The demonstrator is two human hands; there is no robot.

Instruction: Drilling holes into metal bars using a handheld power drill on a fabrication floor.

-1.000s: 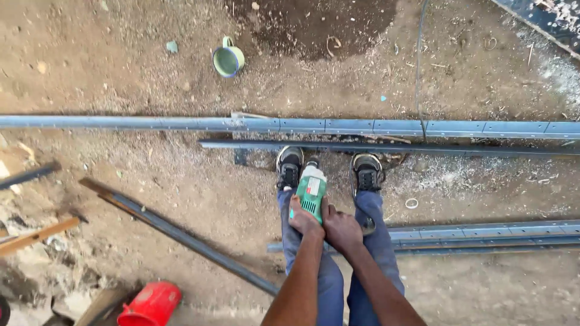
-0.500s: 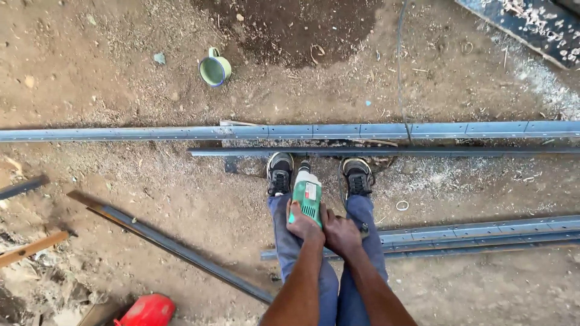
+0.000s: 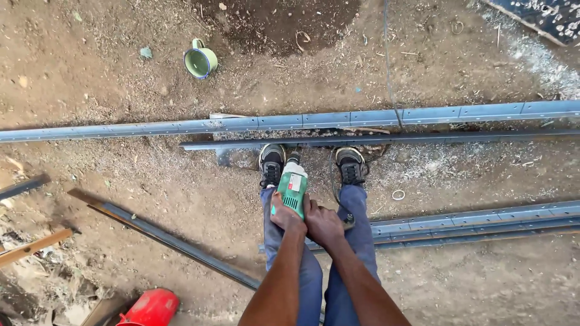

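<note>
Both of my hands grip a green power drill [image 3: 293, 186] that points down between my feet. My left hand [image 3: 284, 216] wraps its left side and my right hand [image 3: 323, 224] clasps the rear from the right. The drill's nose sits just before a dark steel angle bar [image 3: 459, 138] lying across the dirt by my shoes [image 3: 272, 163]. Beyond that bar runs a long blue-grey steel channel [image 3: 181, 126] spanning the whole view. A thin black cable [image 3: 389, 66] trails away over the ground.
A green enamel mug [image 3: 200, 61] stands on the dirt at the far left. More steel sections [image 3: 483, 220] lie at my right, a slanted dark bar [image 3: 175, 241] at my left. A red container [image 3: 151, 308] and wooden scraps [image 3: 33, 247] sit at the lower left.
The view has drifted slightly; the mug and bars sit a little lower and the red container shows more. My hands stay on the drill in the same spot.
</note>
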